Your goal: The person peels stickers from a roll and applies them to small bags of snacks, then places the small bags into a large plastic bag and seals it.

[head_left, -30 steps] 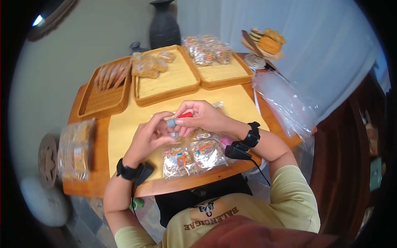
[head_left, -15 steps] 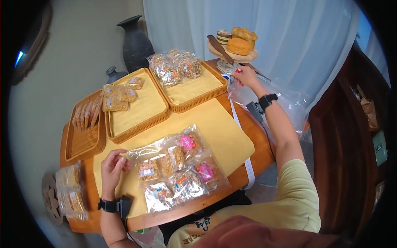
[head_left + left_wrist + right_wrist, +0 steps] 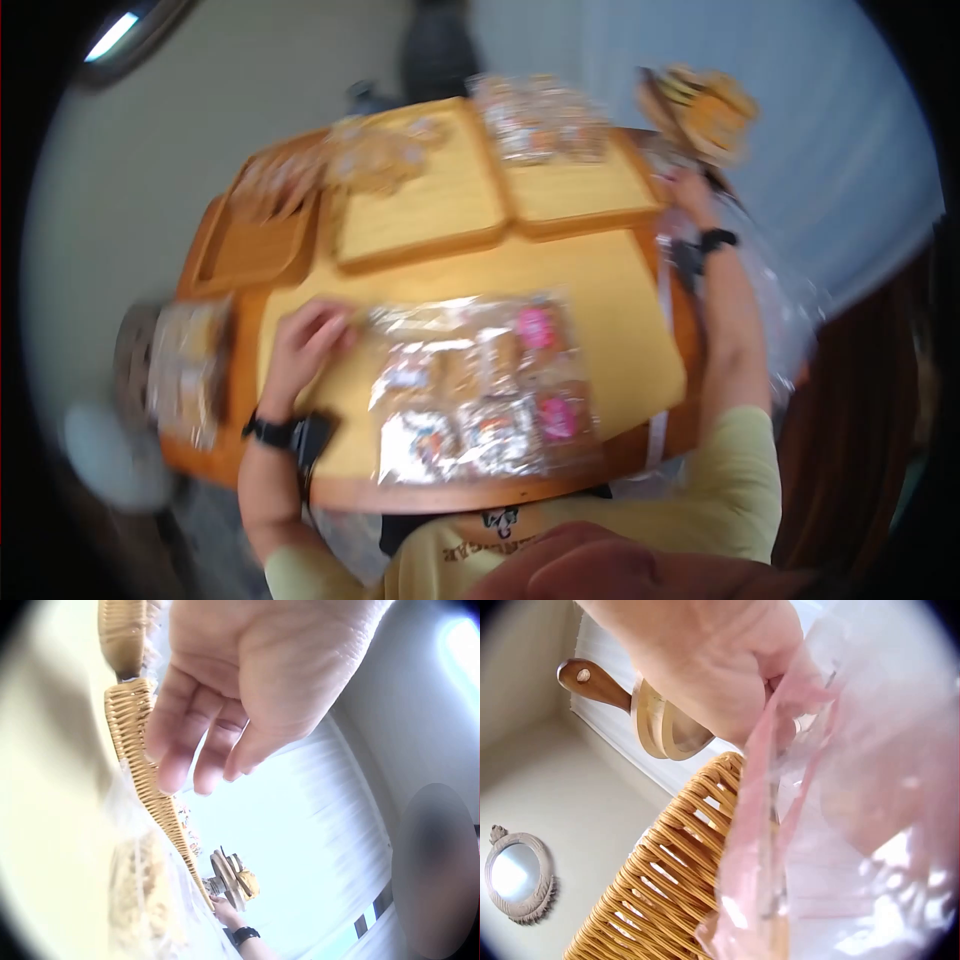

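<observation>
My left hand (image 3: 308,345), fingers loosely bent, hovers just left of a clear plastic bag (image 3: 460,395) of packaged snacks on the yellow cloth. In the left wrist view the left fingers (image 3: 214,742) hang with nothing between them. Far right, my right hand (image 3: 692,195) reaches beside the cake stand, blurred in the head view. From the right wrist, the right hand (image 3: 705,667) appears with its fingertips partly behind a clear, pink-tinted plastic bag (image 3: 855,847); I cannot tell what it holds.
Three woven trays stand along the back: left tray (image 3: 240,262), middle tray (image 3: 420,250), right tray (image 3: 590,222), each with packaged snacks. A stand with model cakes (image 3: 715,115) is at back right. Another snack bag (image 3: 188,365) lies at the left edge; clear bags (image 3: 770,310) drape over the right edge.
Both hands were together over the snack bag around a small red and grey object, then parted. The right hand went to the back right, showing something red; the left moved left of the bag.
</observation>
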The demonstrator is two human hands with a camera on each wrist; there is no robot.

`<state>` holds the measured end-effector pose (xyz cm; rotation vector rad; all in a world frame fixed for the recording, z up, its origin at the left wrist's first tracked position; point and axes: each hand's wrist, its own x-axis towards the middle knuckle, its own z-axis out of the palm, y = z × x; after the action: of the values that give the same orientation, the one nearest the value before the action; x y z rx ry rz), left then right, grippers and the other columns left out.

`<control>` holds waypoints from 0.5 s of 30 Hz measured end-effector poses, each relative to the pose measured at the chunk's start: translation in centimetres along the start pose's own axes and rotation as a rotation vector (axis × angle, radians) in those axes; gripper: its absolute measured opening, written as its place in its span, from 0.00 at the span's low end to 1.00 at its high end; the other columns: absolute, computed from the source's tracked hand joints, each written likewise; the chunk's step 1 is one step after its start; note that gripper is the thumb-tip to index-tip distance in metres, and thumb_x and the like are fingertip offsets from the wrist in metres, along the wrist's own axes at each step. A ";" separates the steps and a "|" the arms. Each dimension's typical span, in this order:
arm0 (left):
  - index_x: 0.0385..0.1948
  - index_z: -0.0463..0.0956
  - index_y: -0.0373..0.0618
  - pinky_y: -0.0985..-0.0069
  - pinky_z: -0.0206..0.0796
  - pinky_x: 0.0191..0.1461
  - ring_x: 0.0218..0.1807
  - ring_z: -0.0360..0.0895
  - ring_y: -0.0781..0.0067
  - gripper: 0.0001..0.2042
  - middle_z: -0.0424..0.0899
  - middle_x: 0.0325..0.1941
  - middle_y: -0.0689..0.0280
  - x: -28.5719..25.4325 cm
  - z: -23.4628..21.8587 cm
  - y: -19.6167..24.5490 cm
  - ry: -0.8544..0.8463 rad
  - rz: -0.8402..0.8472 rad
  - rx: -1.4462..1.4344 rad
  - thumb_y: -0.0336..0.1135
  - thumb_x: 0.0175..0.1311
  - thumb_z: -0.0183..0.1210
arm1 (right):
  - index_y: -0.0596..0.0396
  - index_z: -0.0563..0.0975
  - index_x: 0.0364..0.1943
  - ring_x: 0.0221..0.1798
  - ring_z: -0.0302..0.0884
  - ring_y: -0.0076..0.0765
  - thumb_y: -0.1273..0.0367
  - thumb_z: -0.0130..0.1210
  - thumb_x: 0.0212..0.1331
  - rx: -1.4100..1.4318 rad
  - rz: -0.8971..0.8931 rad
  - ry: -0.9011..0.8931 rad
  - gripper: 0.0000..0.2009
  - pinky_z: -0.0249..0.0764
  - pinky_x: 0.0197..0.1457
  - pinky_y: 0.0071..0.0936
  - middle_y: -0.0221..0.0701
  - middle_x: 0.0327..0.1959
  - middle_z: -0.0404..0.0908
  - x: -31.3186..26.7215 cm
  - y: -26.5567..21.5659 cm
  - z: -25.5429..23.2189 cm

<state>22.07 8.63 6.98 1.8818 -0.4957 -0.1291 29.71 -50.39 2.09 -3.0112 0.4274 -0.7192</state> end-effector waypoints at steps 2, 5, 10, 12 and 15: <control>0.35 0.73 0.39 0.87 0.60 0.25 0.23 0.69 0.85 0.07 0.75 0.21 0.70 0.1 0.0 -0.8 -0.005 0.063 -0.034 0.32 0.61 0.50 | 0.56 0.76 0.29 0.34 0.73 0.47 0.63 0.49 0.51 -0.038 -0.281 0.087 0.11 0.70 0.33 0.40 0.41 0.30 0.74 1.0 4.5 3.6; 0.37 0.72 0.39 0.86 0.64 0.27 0.25 0.73 0.84 0.07 0.76 0.22 0.70 0.2 -0.6 1.2 -0.041 0.054 -0.012 0.31 0.62 0.48 | 0.56 0.76 0.30 0.35 0.74 0.45 0.69 0.46 0.50 -0.499 -0.648 -0.044 0.08 0.72 0.37 0.36 0.42 0.30 0.76 4.6 10.0 7.5; 0.38 0.72 0.44 0.87 0.65 0.25 0.26 0.73 0.87 0.07 0.76 0.22 0.71 -0.4 -2.2 3.6 0.089 0.048 -0.005 0.33 0.62 0.49 | 0.54 0.72 0.46 0.47 0.72 0.47 0.57 0.54 0.46 0.181 0.062 -0.118 0.23 0.67 0.50 0.34 0.45 0.42 0.75 1.1 3.8 0.1; 0.39 0.71 0.44 0.84 0.66 0.26 0.27 0.74 0.82 0.08 0.76 0.23 0.70 -1.6 -3.4 4.4 0.127 0.042 0.147 0.33 0.60 0.51 | 0.55 0.70 0.48 0.48 0.72 0.48 0.57 0.54 0.46 0.073 0.102 -0.151 0.25 0.66 0.50 0.35 0.45 0.43 0.75 0.6 3.1 -1.2; 0.40 0.70 0.45 0.78 0.68 0.30 0.29 0.76 0.72 0.11 0.77 0.25 0.66 -4.8 -6.0 4.3 0.290 0.104 0.625 0.34 0.57 0.54 | 0.58 0.69 0.48 0.48 0.71 0.49 0.61 0.54 0.47 0.114 0.066 -0.162 0.23 0.67 0.50 0.35 0.45 0.43 0.75 -1.2 1.5 -3.3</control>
<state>18.49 14.58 12.44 2.4219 -0.4631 0.4080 26.81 -51.38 4.37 -2.9040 0.4599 -0.4732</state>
